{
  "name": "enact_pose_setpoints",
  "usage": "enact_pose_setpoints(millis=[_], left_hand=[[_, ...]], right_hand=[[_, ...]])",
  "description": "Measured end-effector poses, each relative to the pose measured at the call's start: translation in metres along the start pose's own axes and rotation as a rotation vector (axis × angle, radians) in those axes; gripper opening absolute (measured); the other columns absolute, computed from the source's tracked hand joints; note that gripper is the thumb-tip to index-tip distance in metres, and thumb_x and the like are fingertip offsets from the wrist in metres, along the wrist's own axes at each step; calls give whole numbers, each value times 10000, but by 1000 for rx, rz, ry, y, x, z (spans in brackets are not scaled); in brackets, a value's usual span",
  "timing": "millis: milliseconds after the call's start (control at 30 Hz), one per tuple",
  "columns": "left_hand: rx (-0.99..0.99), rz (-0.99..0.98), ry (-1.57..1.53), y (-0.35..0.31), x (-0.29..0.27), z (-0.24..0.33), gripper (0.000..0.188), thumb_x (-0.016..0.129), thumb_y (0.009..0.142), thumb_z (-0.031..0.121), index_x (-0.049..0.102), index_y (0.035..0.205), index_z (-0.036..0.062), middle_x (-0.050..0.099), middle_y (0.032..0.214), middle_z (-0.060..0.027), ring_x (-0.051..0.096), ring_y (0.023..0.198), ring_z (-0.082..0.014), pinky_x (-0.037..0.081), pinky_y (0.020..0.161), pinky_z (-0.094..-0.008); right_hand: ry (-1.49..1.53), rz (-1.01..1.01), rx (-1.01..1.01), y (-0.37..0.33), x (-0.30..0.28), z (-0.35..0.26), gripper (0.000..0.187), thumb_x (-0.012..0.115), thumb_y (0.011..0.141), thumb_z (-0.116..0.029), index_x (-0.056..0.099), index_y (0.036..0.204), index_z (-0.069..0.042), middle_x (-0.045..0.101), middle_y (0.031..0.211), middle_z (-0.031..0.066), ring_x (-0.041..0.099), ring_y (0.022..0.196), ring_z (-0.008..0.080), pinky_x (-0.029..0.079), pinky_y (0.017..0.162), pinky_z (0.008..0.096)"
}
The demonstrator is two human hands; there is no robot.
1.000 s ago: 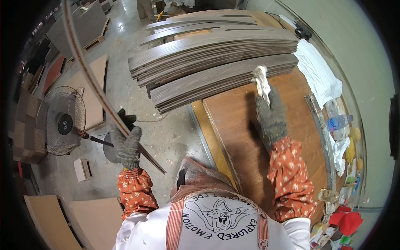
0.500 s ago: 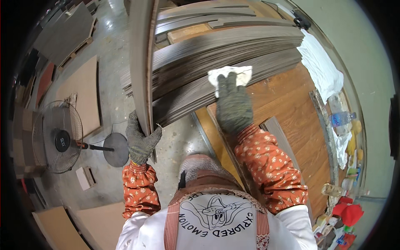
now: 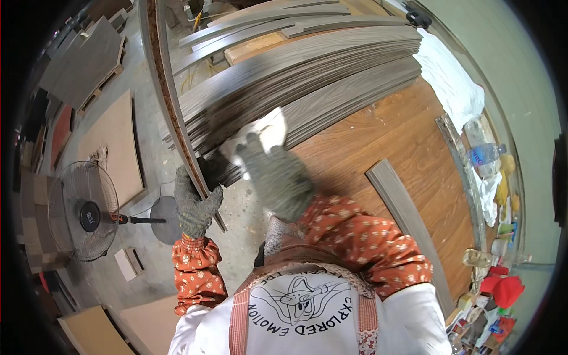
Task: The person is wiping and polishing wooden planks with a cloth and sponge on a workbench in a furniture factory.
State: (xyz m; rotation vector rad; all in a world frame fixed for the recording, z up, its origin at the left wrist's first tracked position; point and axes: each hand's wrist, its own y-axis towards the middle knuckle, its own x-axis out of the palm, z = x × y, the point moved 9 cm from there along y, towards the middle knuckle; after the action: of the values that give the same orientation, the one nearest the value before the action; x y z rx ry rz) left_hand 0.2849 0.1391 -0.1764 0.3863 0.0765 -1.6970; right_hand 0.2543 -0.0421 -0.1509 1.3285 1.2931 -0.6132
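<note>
A: Two gloved hands in play! Your right hand point(image 3: 278, 180) holds one white cloth point(image 3: 271, 127) with its fingers; blur hides how tight the grip is.

B: And on the other side?

A: Your left hand point(image 3: 198, 204) has fingers and thumb wrapped around one long board point(image 3: 164, 80), tilted on edge and running out past the top of the view. The cloth sits just right of it; whether the two touch, I can't tell.

B: Moving outward, you've got two orange flowered sleeves point(image 3: 200, 275), one on each forearm.

A: Beyond them, on the desk point(image 3: 349, 151), two stacks of grey planks point(image 3: 302, 62) lie side by side, plus one separate plank point(image 3: 410, 216) beside your right sleeve.

B: Farther out, one clear bottle point(image 3: 485, 155) to your right, and one fan point(image 3: 89, 216) standing on the floor point(image 3: 148, 118) to your left!
</note>
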Motion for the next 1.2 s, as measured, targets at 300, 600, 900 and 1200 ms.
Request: enact_pose_setpoints(millis=[300, 600, 900, 1200], left_hand=[[187, 7, 193, 3, 7, 13, 612, 745, 712, 92, 503, 1268, 16, 598, 1110, -97, 605, 1008, -203, 517, 865, -336], [138, 8, -41, 0, -3, -2, 611, 744, 719, 76, 504, 1277, 12, 635, 1093, -101, 644, 974, -210, 527, 869, -333], [185, 3, 142, 2, 3, 16, 551, 760, 685, 165, 550, 1175, 24, 636, 996, -90, 619, 870, -193, 516, 808, -340], [199, -165, 467, 3, 34, 82, 735, 784, 641, 213, 522, 1298, 12, 667, 1086, -148, 663, 933, -275, 536, 814, -378]], right_hand=[[-126, -131, 284, -13, -17, 73, 542, 516, 905, -176, 421, 1385, 56, 676, 1005, 211, 645, 645, 233, 529, 535, 341], [13, -35, 147, -8, -17, 59, 517, 595, 864, -182, 520, 1342, -2, 510, 1389, 242, 633, 906, 291, 544, 772, 448], [-137, -6, -210, -21, 8, -37, 518, 536, 859, -184, 512, 1318, 54, 643, 1060, 272, 629, 760, 257, 476, 536, 408], [-128, 74, -118, -126, -46, 49, 535, 563, 862, -231, 533, 1371, -69, 442, 1469, 182, 595, 1087, 310, 498, 914, 412]])
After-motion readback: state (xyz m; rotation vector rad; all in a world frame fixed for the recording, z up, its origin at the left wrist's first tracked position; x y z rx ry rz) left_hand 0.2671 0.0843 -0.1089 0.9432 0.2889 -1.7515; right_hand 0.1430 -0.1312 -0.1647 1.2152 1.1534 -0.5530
